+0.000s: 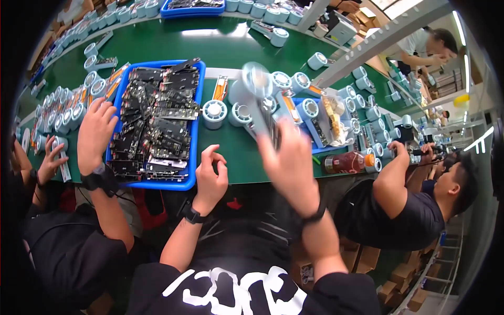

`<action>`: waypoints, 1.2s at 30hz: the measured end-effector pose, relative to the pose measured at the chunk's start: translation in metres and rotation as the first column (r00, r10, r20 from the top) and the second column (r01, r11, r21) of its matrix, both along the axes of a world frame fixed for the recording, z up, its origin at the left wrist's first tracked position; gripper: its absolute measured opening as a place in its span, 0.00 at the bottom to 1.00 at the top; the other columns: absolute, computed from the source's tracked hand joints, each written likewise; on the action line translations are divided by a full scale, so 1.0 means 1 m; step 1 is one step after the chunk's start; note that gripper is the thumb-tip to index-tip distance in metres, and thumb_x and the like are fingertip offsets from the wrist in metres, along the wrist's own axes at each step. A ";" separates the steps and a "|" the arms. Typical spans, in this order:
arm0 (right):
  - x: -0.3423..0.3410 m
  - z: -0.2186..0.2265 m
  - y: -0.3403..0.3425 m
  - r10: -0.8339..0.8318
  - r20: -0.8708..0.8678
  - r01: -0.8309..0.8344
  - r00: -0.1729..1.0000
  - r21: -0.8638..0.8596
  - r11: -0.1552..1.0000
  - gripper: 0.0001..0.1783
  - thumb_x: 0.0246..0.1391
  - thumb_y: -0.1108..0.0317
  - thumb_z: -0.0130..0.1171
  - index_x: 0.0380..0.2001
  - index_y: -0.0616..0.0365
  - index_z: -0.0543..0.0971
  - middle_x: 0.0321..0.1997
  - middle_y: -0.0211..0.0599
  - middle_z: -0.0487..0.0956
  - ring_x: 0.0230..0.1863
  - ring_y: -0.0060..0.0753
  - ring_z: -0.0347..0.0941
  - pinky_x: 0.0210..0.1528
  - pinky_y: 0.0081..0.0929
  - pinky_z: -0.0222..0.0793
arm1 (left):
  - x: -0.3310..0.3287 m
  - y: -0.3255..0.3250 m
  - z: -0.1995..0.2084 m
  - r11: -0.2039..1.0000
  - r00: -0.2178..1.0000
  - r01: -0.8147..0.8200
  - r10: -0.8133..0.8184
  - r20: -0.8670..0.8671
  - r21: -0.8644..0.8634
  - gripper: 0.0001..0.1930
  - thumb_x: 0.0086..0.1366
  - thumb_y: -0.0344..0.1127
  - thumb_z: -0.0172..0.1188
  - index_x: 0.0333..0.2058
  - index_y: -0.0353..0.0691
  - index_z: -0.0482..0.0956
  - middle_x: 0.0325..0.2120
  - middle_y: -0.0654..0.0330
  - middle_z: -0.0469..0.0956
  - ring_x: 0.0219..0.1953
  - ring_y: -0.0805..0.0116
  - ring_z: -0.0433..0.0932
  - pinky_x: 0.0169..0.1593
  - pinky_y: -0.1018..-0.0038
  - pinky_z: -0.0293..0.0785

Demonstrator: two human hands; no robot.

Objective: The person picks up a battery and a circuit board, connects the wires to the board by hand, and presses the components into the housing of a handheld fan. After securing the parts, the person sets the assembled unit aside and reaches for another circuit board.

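Note:
My right hand is closed around the handle of a light-blue handheld fan, lifted over the bench and smeared by motion. Dark parts show along its handle; its round head points away from me. My left hand is by the near right corner of a blue tray, fingers loosely bent and apart, with nothing visible in them. Black circuit boards lie heaped in that tray. Just right of it stands another fan with a round light-blue head and an orange-and-white handle part.
More fan units crowd the bench's right side, beside a bottle with an orange cap. On the left, a co-worker's hand reaches past the tray. Another person sits to the right. A metal post rises beyond.

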State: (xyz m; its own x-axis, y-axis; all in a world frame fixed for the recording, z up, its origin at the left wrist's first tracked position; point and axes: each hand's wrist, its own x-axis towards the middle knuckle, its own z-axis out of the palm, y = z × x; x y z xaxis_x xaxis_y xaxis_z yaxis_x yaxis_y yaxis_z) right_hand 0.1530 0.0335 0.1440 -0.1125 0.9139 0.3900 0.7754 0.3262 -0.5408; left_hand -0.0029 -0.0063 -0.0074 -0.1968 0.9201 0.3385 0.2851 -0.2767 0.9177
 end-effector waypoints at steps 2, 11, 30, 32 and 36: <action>-0.008 0.024 0.080 -0.033 0.071 0.034 0.997 -0.012 0.999 0.15 0.55 0.61 0.62 0.35 0.63 0.76 0.31 0.57 0.79 0.36 0.60 0.77 0.37 0.49 0.70 | -0.003 -0.002 0.003 1.000 1.000 -0.005 0.005 -0.019 -0.009 0.20 0.62 0.18 0.51 0.53 0.35 0.68 0.26 0.58 0.76 0.26 0.70 0.75 0.32 0.74 0.70; -0.058 -0.044 0.341 -0.219 0.203 0.260 0.954 -0.205 0.943 0.15 0.58 0.64 0.56 0.42 0.64 0.82 0.50 0.56 0.81 0.53 0.54 0.79 0.51 0.45 0.79 | -0.003 0.003 0.003 1.000 0.995 0.020 -0.020 -0.094 0.002 0.20 0.61 0.18 0.51 0.53 0.35 0.68 0.24 0.57 0.76 0.25 0.66 0.76 0.31 0.72 0.72; -0.081 -0.008 0.277 0.628 0.452 -0.327 0.633 -0.579 0.747 0.31 0.46 0.45 0.70 0.48 0.57 0.83 0.46 0.45 0.84 0.48 0.44 0.80 0.49 0.40 0.76 | -0.003 0.005 -0.001 0.999 0.992 -0.012 0.018 -0.123 0.048 0.17 0.60 0.19 0.53 0.49 0.35 0.72 0.27 0.53 0.79 0.27 0.57 0.79 0.31 0.68 0.74; -0.084 0.005 0.202 0.760 0.484 -0.312 0.433 -0.711 0.630 0.31 0.45 0.49 0.70 0.49 0.56 0.81 0.47 0.43 0.83 0.48 0.42 0.80 0.51 0.37 0.73 | -0.001 0.003 -0.004 0.997 0.990 -0.020 0.029 -0.139 0.070 0.16 0.60 0.19 0.54 0.47 0.34 0.73 0.27 0.54 0.79 0.27 0.58 0.80 0.31 0.69 0.74; -0.072 -0.038 0.132 0.511 0.769 -0.450 0.384 -0.328 0.831 0.32 0.38 0.54 0.73 0.48 0.55 0.81 0.47 0.38 0.81 0.52 0.39 0.76 0.61 0.40 0.64 | -0.001 -0.001 -0.003 0.977 0.991 -0.019 0.047 -0.126 0.214 0.09 0.61 0.22 0.57 0.40 0.34 0.75 0.26 0.53 0.78 0.27 0.55 0.78 0.30 0.67 0.73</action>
